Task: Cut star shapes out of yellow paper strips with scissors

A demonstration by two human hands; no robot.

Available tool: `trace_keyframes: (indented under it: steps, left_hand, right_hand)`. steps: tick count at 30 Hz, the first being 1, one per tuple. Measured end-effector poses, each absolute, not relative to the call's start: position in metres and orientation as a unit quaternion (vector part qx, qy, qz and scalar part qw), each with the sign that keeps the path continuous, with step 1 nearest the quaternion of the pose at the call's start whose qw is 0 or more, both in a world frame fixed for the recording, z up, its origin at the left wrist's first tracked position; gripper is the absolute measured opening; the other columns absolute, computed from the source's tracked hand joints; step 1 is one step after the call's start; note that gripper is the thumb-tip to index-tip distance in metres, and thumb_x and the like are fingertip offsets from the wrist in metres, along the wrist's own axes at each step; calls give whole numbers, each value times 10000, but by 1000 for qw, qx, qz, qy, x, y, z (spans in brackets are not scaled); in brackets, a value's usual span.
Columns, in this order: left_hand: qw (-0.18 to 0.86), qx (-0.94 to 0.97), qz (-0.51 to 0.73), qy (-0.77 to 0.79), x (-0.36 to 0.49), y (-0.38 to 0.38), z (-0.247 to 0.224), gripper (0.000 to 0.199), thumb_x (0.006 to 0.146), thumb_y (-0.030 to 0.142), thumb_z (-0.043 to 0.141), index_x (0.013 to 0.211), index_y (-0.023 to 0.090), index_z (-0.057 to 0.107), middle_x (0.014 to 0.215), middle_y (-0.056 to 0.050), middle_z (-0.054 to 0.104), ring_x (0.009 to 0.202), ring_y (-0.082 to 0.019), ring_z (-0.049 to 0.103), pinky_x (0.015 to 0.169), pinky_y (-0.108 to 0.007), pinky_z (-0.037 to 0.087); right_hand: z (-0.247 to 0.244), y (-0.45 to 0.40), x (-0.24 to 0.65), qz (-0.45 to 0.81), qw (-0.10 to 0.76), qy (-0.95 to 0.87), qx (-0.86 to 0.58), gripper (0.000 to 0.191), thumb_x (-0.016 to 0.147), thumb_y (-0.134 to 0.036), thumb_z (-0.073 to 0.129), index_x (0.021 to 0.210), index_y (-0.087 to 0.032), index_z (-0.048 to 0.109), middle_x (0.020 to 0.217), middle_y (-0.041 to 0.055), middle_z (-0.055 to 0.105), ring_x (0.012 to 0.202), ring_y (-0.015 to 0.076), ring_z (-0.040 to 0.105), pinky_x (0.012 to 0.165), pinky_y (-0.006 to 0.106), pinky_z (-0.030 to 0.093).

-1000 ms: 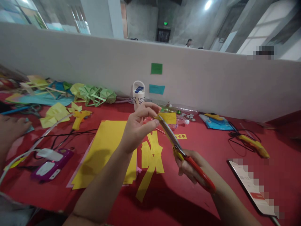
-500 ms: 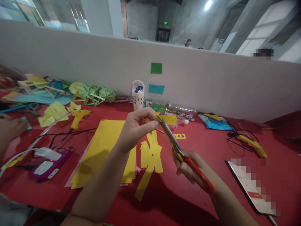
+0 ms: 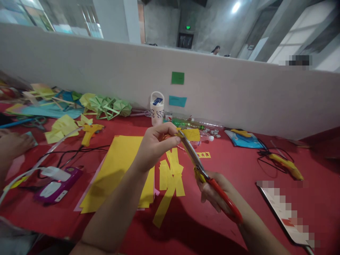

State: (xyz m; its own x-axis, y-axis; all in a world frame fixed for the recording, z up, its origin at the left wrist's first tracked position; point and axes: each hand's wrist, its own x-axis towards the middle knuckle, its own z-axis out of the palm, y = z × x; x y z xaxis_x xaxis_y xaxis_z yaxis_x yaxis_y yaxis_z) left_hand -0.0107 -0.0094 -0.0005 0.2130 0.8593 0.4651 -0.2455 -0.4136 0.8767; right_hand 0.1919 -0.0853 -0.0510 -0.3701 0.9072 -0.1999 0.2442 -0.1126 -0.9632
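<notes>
My left hand (image 3: 159,143) pinches a small piece of yellow paper (image 3: 191,134) above the table. My right hand (image 3: 214,189) is closed round the red handles of a pair of scissors (image 3: 193,153). The blades point up and left, and their tips meet the paper right beside my left fingertips. Below lie several loose yellow paper strips (image 3: 166,177), overlapping one another. Left of them is a stack of yellow sheets (image 3: 119,156) over pink ones, partly hidden by my left forearm.
Around the red table (image 3: 207,226) lie a purple power strip (image 3: 58,186), a yellow glue gun (image 3: 89,134), another yellow tool (image 3: 285,164) with black cord, and a tablet-like device (image 3: 285,216). A white cup (image 3: 157,111) and plastic bottles stand near the partition. Another person's hand (image 3: 16,145) is at left.
Little differs. The scissor blades look slightly closer together on the yellow paper, and the whole view has shifted a touch.
</notes>
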Motion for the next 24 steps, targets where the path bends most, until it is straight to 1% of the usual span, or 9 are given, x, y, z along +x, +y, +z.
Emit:
trace_keyframes:
  steps: [3,7,9,11,13,16,18,20,24]
  left_hand:
    - [483,607,579,251,-10,-10,0,120,690,189,668,614,191,576,629,28,484,600,-95,412,554,-250,335]
    - [493,599,580,248,-9,-11,-1,106,687,196,669,616,193,590,639,25,507,623,-100,434,586,-255,357]
    - [503,592,575,258,-6,-9,-2,116,675,206,670,604,190,581,635,25,507,628,-102,439,599,-257,363]
    - [519,587,556,279,0,-8,-4,146,664,223,676,585,185,559,624,28,497,627,-102,435,608,-259,364]
    - [536,590,524,301,9,-8,-8,178,658,242,681,570,181,538,618,30,492,628,-102,433,619,-262,366]
    - [553,607,466,330,27,-12,-17,197,661,265,666,561,180,519,596,38,470,608,-100,411,605,-262,346]
    - [565,614,437,337,39,-16,-22,192,663,269,656,564,181,516,588,41,459,600,-99,397,596,-259,331]
    - [577,616,422,332,47,-19,-26,183,659,265,651,566,182,518,586,43,458,600,-98,396,606,-259,337]
    - [570,626,409,341,50,-15,-33,167,657,271,650,572,188,532,599,34,488,628,-115,446,643,-273,388]
  right_hand:
    - [-49,-86,191,571,293,-601,-477,480,772,-621,625,625,-224,400,487,-72,402,329,45,322,290,179,225]
    - [-50,-86,188,572,313,-592,-473,518,736,-678,626,616,-227,403,469,-71,424,302,44,316,282,188,230]
    - [-53,-85,188,563,357,-584,-464,512,742,-688,619,626,-224,436,427,-84,418,281,51,317,298,202,293]
    - [-55,-82,190,515,449,-573,-454,492,765,-687,597,662,-218,487,365,-115,377,260,52,288,372,240,425]
    - [-54,-77,194,481,511,-559,-441,441,801,-641,589,714,-215,518,343,-123,381,269,67,326,484,285,520]
    - [-49,-69,200,456,566,-535,-431,359,805,-563,617,776,-214,534,338,-129,411,246,75,327,460,288,517]
    - [-45,-64,202,434,573,-520,-462,309,788,-490,653,727,-225,507,321,-124,408,259,85,368,475,292,528]
    - [-42,-60,205,429,574,-505,-482,297,758,-417,680,669,-238,460,334,-127,408,252,73,353,463,287,520]
    - [-37,-56,211,424,572,-489,-504,273,714,-308,643,580,-250,412,304,-114,398,262,82,380,458,290,519]
